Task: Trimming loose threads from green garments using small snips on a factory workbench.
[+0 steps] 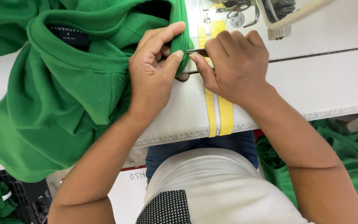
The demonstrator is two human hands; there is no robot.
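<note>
**Both hands pinch at a green collar edge**

The left hand grips the folded edge of the green garment, which lies bunched on the white sewing table. The right hand is closed on a small dark metal tool, its tip touching the fabric. Yellow tape strips run beneath the hands.

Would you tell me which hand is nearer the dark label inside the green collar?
Left. The left hand pinches the green garment beside the dark label; the right hand is farther away, over the table.
</note>
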